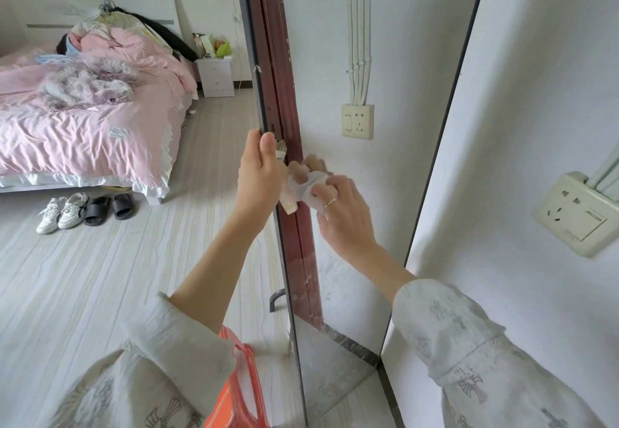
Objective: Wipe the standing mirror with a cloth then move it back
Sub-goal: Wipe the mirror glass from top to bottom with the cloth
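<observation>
The tall standing mirror point(375, 220) with a thin dark frame fills the middle of the head view, its glass showing a white wall, a wall socket and a red-brown door frame. My left hand point(259, 176) grips the mirror's left edge about halfway up. My right hand point(341, 206) presses a crumpled white cloth point(303, 188) against the glass near that left edge. The reflection of the hand and cloth shows just behind it. Part of a dark foot of the mirror's stand point(276, 298) shows behind the left edge, low down.
A bed with pink bedding point(83, 119) stands at the left, with shoes and slippers point(83, 209) on the floor beside it. A small nightstand point(216, 77) is at the back. A wall with a socket point(576, 216) sits right of the mirror. An orange bag point(237, 390) hangs below me.
</observation>
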### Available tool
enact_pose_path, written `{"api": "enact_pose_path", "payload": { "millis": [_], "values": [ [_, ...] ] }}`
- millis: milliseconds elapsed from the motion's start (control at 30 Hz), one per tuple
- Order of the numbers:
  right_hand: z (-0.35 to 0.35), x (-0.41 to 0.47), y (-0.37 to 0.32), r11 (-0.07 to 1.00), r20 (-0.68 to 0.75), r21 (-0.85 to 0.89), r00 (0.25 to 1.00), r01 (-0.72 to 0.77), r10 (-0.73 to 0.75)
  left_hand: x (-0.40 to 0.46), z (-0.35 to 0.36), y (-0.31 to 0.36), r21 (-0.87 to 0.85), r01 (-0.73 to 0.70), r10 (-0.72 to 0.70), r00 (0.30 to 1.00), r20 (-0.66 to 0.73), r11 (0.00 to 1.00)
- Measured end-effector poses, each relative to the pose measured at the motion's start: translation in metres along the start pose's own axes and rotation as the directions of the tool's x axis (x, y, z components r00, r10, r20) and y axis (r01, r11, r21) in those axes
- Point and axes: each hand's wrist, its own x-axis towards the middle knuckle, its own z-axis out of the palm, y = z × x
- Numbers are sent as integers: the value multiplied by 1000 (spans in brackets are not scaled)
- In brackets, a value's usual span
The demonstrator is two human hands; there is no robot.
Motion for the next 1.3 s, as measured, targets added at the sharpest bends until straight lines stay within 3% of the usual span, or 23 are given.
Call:
{"api": "enact_pose_path", "payload": {
  "millis": [133,300,500,633,733,800,900,1000,1067,1133,1233,1300],
  "values": [
    [22,-47,3,999,180,34,984,17,-22,0,0,0,3,10,-10,1000,-4,1000],
    [12,-75,17,990,466,73,874,119,-139,-2,1,2,28,12,-12,1000,-22,1000],
    [-21,-19,32,995,147,-58,987,78,-68,-5,6,4,42,6,-5,999,-33,999],
    [-24,15,53,991,-71,-95,994,-92,85,-5,6,3,31,26,-25,999,-30,999],
    [-8,0,49,993,-86,-75,992,-94,87,-4,6,1,31,19,-18,1000,-26,999],
    [6,-27,46,992,2,-88,996,-91,92,-4,6,0,35,12,-11,999,-39,999],
    [19,-65,49,990,267,-112,957,-89,116,-2,6,-2,36,7,-5,999,-53,999],
    [21,-76,59,979,567,-181,804,-93,181,-1,5,-3,39,-4,6,998,-55,999],
    [17,-71,69,972,650,-221,732,-75,204,-1,5,-4,36,-11,13,999,-49,999],
    [5,-59,75,961,575,-244,779,-128,250,-1,6,-5,39,-20,22,999,-46,999],
    [-15,-31,84,942,247,-231,922,-243,298,-2,7,-5,47,-29,32,998,-52,998],
    [-23,-7,86,930,70,-153,935,-334,348,-2,8,-5,45,-26,29,998,-58,999]
  ]
}}
